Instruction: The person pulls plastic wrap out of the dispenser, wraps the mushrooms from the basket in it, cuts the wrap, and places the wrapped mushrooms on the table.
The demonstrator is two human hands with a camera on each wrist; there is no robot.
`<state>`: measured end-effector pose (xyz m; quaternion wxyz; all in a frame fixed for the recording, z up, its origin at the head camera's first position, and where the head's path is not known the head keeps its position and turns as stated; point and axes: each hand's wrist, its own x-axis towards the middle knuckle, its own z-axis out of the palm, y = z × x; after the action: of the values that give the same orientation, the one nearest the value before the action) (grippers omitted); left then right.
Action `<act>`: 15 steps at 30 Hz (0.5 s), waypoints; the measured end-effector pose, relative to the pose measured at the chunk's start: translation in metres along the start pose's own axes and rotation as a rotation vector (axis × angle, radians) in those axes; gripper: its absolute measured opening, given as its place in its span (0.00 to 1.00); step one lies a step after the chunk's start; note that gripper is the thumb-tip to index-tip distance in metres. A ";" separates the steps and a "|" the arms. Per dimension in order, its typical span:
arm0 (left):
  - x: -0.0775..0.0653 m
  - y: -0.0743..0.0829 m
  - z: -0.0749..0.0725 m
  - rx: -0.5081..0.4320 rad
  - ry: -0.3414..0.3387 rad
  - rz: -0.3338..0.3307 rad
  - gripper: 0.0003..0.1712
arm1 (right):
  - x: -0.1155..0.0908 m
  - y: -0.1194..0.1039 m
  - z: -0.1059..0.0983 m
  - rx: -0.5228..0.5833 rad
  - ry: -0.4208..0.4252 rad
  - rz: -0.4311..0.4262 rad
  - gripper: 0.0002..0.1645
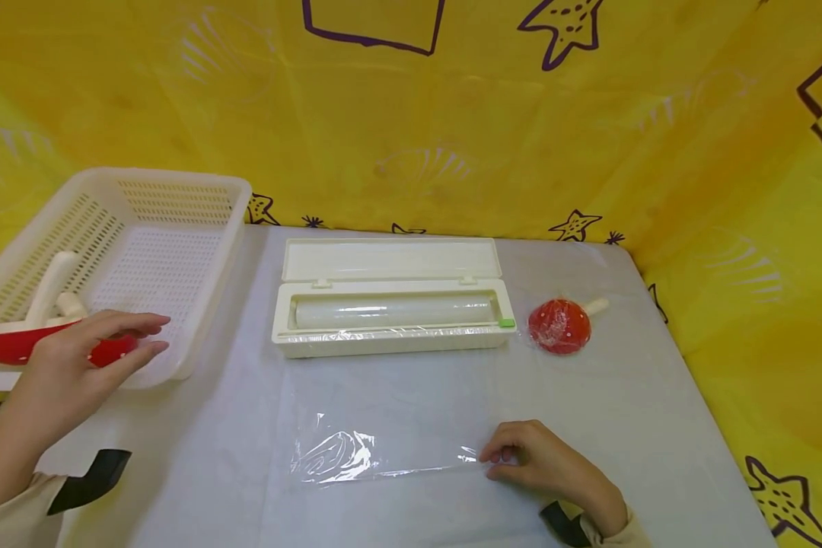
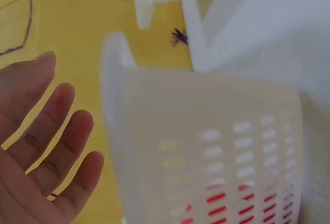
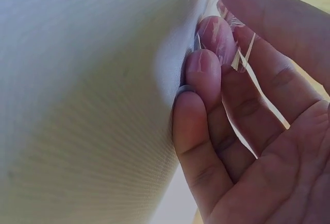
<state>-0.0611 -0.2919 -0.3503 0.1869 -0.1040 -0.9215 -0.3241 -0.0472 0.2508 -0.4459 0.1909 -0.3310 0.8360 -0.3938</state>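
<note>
Here's the clear, glossy plastic film [image 1: 377,434], spread on the pale grey-white table [image 1: 199,495] just in front of the long cream plastic box [image 1: 393,346]. It should be featherlight, limp, clingy and quick to crease; the near corners look the best grip. The right hand [image 1: 544,460], fingers curled, pinches the near right corner. The film reaches from the box towards the person, its visible long axis side to side, matching the box. Out left, the left hand [image 1: 82,365], fingers loosely parted, nothing held, hovers by the white perforated plastic basket [image 1: 236,221].
</note>
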 end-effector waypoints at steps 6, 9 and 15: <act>0.008 -0.023 -0.005 -0.004 -0.028 -0.053 0.20 | 0.000 -0.001 -0.001 0.036 -0.022 0.030 0.06; 0.011 -0.032 -0.009 0.010 -0.056 -0.102 0.20 | 0.000 0.000 -0.001 0.045 -0.025 0.038 0.06; 0.016 -0.052 -0.017 0.064 -0.164 -0.177 0.22 | 0.000 -0.002 -0.002 0.040 -0.025 0.041 0.05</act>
<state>-0.0872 -0.3414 -0.3607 0.0850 -0.0425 -0.9492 -0.3000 -0.0476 0.2508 -0.4437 0.2158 -0.3148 0.8321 -0.4025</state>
